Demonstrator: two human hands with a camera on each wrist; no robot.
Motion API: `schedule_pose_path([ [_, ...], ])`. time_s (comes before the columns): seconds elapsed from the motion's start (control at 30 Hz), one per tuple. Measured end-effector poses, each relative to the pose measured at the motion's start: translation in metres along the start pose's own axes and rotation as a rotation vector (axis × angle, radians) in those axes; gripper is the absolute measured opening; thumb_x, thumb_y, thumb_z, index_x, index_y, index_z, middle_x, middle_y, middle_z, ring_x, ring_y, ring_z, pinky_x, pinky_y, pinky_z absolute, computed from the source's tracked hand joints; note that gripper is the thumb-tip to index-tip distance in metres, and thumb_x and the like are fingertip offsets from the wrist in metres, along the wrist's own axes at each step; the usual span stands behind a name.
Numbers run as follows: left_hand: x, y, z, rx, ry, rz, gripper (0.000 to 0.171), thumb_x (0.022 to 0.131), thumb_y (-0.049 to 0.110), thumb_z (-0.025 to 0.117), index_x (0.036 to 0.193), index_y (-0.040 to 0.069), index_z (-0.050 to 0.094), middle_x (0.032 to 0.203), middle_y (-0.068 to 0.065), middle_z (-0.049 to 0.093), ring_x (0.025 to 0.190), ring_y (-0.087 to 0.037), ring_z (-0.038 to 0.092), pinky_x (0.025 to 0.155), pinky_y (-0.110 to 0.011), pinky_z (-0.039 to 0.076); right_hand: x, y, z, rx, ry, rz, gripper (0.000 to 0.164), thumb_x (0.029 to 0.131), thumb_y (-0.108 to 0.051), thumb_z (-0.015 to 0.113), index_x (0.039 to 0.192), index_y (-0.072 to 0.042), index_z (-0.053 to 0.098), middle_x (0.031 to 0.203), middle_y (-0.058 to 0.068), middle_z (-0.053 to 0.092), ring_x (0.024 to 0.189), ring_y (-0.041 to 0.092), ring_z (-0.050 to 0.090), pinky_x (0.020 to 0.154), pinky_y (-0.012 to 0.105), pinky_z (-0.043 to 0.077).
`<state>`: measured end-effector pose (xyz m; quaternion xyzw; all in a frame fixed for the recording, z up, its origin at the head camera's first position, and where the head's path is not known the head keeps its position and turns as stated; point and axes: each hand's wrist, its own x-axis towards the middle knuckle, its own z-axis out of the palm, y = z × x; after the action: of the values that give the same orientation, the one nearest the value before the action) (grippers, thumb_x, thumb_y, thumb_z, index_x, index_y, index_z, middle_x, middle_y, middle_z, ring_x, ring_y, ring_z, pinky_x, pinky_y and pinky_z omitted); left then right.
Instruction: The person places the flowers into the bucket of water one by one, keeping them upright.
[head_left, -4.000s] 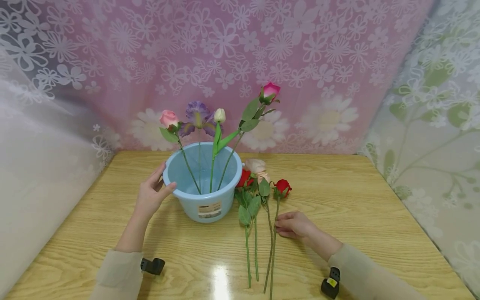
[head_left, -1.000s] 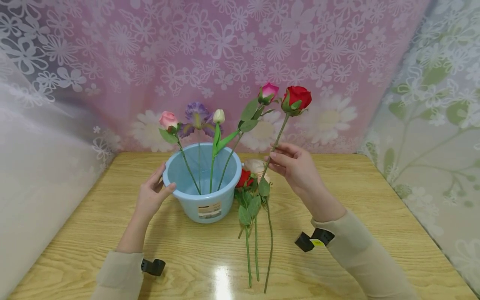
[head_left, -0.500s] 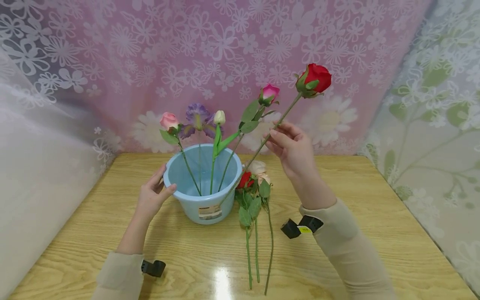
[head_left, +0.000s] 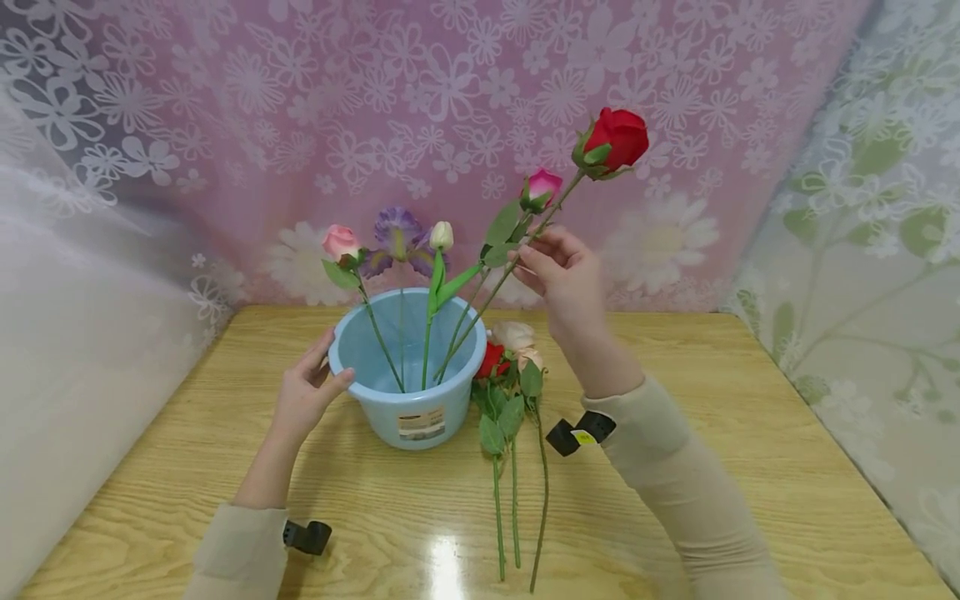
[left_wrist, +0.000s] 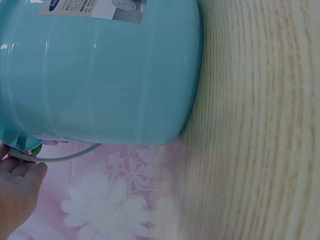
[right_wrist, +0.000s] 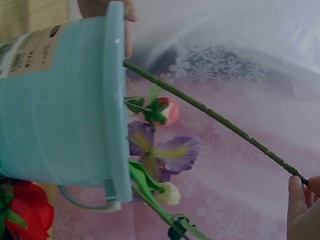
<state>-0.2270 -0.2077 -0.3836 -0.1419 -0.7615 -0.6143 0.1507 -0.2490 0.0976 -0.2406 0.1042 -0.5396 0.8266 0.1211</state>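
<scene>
My left hand (head_left: pixel 306 392) holds the light blue bucket (head_left: pixel 412 421) by its left rim, thumb over the edge and fingers outside. Above the bucket's right side, my right hand (head_left: pixel 564 279) pinches the stem of a red rose (head_left: pixel 615 142). That stem slants down past the rim, its lower end inside the bucket. Standing in the bucket are a light pink rose (head_left: pixel 342 243), a purple iris (head_left: pixel 397 237), a white tulip (head_left: pixel 441 236) and a magenta rosebud (head_left: pixel 542 188). In the right wrist view the rose's stem (right_wrist: pixel 205 109) runs from the rim to my fingertips.
Right of the bucket, another red rose (head_left: pixel 491 360) and pale roses (head_left: pixel 514 336) lie on the wooden table (head_left: pixel 697 433), stems toward me. The bucket's handle (left_wrist: pixel 75 155) hangs at its side. Behind the table is a pink flowered curtain (head_left: pixel 360 92).
My right hand has lifted one red rose from the table, raised it and brought it left, its stem now inside the bucket. The left hand stays on the rim.
</scene>
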Motion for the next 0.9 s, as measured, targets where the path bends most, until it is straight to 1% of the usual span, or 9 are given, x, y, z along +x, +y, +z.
schedule_pose_path([
  [0.07, 0.0, 0.0, 0.0, 0.005, -0.002, 0.003, 0.063, 0.081, 0.003, 0.062, 0.134, -0.005, 0.03, 0.14, -0.017, 0.027, 0.127, -0.028, 0.025, 0.098, -0.02, 0.031, 0.001, 0.006, 0.002, -0.043, -0.005, 0.008, 0.015, 0.083, 0.005, 0.056, 0.097, 0.0, 0.057, 0.082, 0.007, 0.055, 0.08, 0.021, 0.061, 0.074, 0.032, 0.052],
  [0.17, 0.0, 0.001, 0.0, 0.005, 0.002, 0.002, 0.062, 0.081, 0.003, 0.062, 0.134, -0.005, 0.03, 0.14, -0.018, 0.027, 0.127, -0.028, 0.025, 0.099, -0.022, 0.031, 0.0, 0.014, 0.006, -0.089, -0.012, 0.022, 0.018, 0.083, 0.005, 0.056, 0.101, 0.001, 0.057, 0.085, 0.008, 0.056, 0.083, 0.023, 0.061, 0.077, 0.034, 0.051],
  [0.3, 0.001, 0.002, 0.001, -0.006, 0.005, 0.0, 0.061, 0.081, 0.0, 0.061, 0.134, -0.005, 0.031, 0.139, -0.02, 0.026, 0.127, -0.027, 0.024, 0.1, -0.028, 0.029, -0.001, 0.025, 0.013, -0.154, -0.014, 0.043, 0.021, 0.083, 0.005, 0.057, 0.103, 0.004, 0.056, 0.086, 0.006, 0.057, 0.085, 0.023, 0.06, 0.077, 0.034, 0.052],
  [0.37, 0.001, 0.002, 0.001, -0.01, 0.008, -0.002, 0.061, 0.081, -0.001, 0.061, 0.134, -0.005, 0.031, 0.139, -0.02, 0.027, 0.127, -0.027, 0.025, 0.101, -0.029, 0.029, -0.002, 0.031, 0.015, -0.174, -0.024, 0.053, 0.023, 0.083, 0.005, 0.057, 0.105, 0.008, 0.054, 0.086, 0.006, 0.056, 0.086, 0.026, 0.059, 0.076, 0.033, 0.052],
  [0.47, 0.001, 0.002, 0.001, -0.005, 0.006, 0.002, 0.061, 0.081, 0.0, 0.061, 0.134, -0.005, 0.03, 0.139, -0.02, 0.027, 0.127, -0.027, 0.025, 0.1, -0.028, 0.03, -0.004, 0.04, 0.017, -0.186, -0.049, 0.07, 0.028, 0.083, 0.004, 0.056, 0.109, 0.012, 0.05, 0.087, 0.006, 0.055, 0.09, 0.03, 0.057, 0.075, 0.032, 0.052],
  [0.53, 0.001, 0.002, 0.001, -0.004, 0.006, 0.004, 0.062, 0.081, 0.001, 0.062, 0.134, -0.005, 0.03, 0.139, -0.02, 0.027, 0.127, -0.028, 0.025, 0.1, -0.025, 0.03, -0.005, 0.045, 0.018, -0.192, -0.065, 0.076, 0.029, 0.083, 0.005, 0.056, 0.11, 0.012, 0.05, 0.088, 0.008, 0.055, 0.092, 0.034, 0.056, 0.075, 0.032, 0.052],
  [0.7, 0.0, 0.0, 0.0, -0.002, -0.004, 0.005, 0.064, 0.081, 0.004, 0.063, 0.134, -0.005, 0.029, 0.139, -0.018, 0.027, 0.127, -0.028, 0.024, 0.098, -0.02, 0.031, -0.008, 0.056, 0.02, -0.246, -0.099, 0.07, 0.025, 0.082, 0.005, 0.057, 0.107, 0.009, 0.055, 0.088, 0.011, 0.058, 0.084, 0.026, 0.061, 0.073, 0.031, 0.053],
  [0.8, 0.0, -0.001, 0.0, -0.001, -0.004, 0.008, 0.064, 0.081, 0.004, 0.063, 0.134, -0.005, 0.029, 0.14, -0.018, 0.027, 0.128, -0.028, 0.024, 0.097, -0.019, 0.031, -0.01, 0.062, 0.022, -0.266, -0.124, 0.071, 0.024, 0.082, 0.005, 0.058, 0.105, 0.009, 0.056, 0.087, 0.011, 0.057, 0.078, 0.017, 0.061, 0.073, 0.032, 0.053],
  [0.9, 0.0, -0.002, 0.0, 0.001, -0.004, 0.012, 0.063, 0.081, 0.004, 0.062, 0.134, -0.005, 0.029, 0.14, -0.018, 0.027, 0.128, -0.028, 0.024, 0.098, -0.019, 0.031, -0.012, 0.068, 0.023, -0.282, -0.159, 0.069, 0.023, 0.082, 0.006, 0.058, 0.104, 0.009, 0.055, 0.088, 0.011, 0.057, 0.077, 0.014, 0.061, 0.073, 0.033, 0.053],
])
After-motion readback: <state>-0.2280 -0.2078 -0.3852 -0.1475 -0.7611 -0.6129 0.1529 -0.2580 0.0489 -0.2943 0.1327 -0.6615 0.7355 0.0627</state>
